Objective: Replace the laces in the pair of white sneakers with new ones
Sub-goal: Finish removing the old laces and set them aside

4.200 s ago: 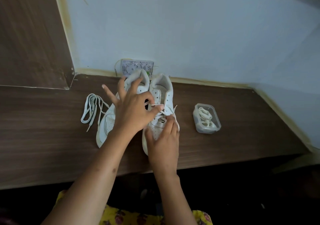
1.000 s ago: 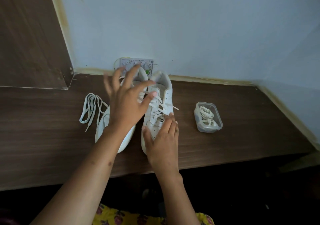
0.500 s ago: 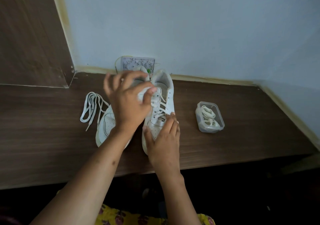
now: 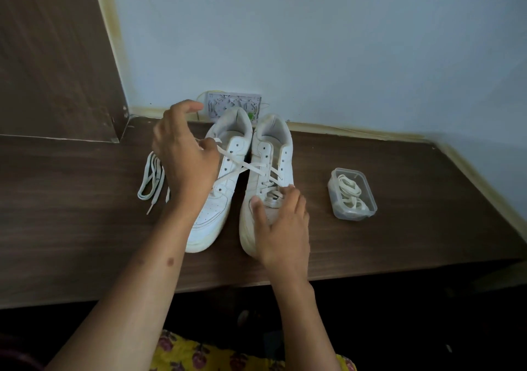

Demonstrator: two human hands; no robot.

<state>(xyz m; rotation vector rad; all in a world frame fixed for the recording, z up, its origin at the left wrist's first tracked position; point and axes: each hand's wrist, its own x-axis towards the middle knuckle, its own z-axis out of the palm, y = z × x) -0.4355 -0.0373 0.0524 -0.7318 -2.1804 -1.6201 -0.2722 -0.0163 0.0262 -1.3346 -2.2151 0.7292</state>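
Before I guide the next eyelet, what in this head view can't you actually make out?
- Right sneaker toe and lowest lacing: covered by the right hand.
- Lace end: hidden inside the left hand pinch.
- Loose lace on the table: partly behind the left forearm.
- Container contents: too tangled to count.

Sneakers: left sneaker [image 4: 219, 188] and right sneaker [image 4: 268, 176] side by side on the table [image 4: 399, 242], heels toward the wall [image 4: 313, 42]
Loose laces [image 4: 151, 179]: on the table, left of the left sneaker
Container [image 4: 353, 194]: right of the right sneaker; coiled laces [image 4: 349, 191] inside
Socket plate [image 4: 233, 105]: on the wall behind the heels
Hands: left hand [image 4: 185, 159] over the left sneaker; right hand [image 4: 281, 225] on the right sneaker's toe
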